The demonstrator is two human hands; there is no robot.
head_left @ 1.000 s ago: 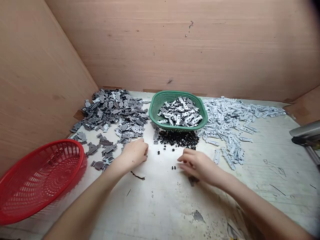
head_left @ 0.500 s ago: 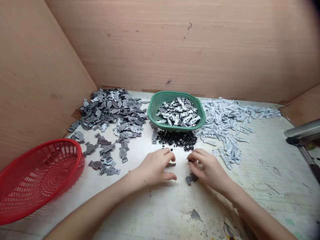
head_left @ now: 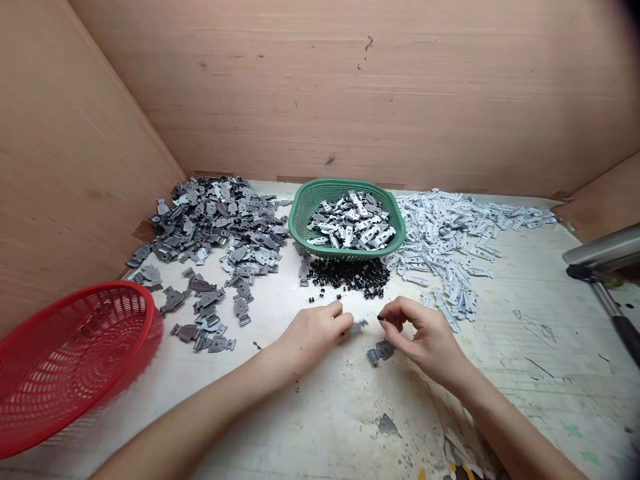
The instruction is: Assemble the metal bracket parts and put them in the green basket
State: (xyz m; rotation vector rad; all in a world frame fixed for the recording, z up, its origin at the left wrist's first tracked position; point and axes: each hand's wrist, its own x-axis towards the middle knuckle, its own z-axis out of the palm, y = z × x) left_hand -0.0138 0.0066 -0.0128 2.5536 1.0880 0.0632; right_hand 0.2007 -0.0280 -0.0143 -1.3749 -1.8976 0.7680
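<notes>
My left hand (head_left: 317,335) is closed around a grey metal piece (head_left: 358,326), whose end juts out to the right of the fingers. Opposite it, my right hand (head_left: 425,337) pinches a small black part (head_left: 381,319) between thumb and forefinger. Below the right fingertips a dark grey metal plate (head_left: 381,352) lies on the table. Just beyond both hands is a heap of small black parts (head_left: 350,275), with a few strays on its near side.
A green basket (head_left: 345,253) of assembled-looking metal pieces stands behind the black heap. Grey plates (head_left: 225,213) are piled at left, whitish strips (head_left: 445,233) at right. A red basket (head_left: 150,313) sits far left; a metal tube (head_left: 605,248) juts in from the right.
The fingers of my left hand have closed on the grey metal piece. My right hand has risen slightly from the plate, its fingertips pinched on the small black part.
</notes>
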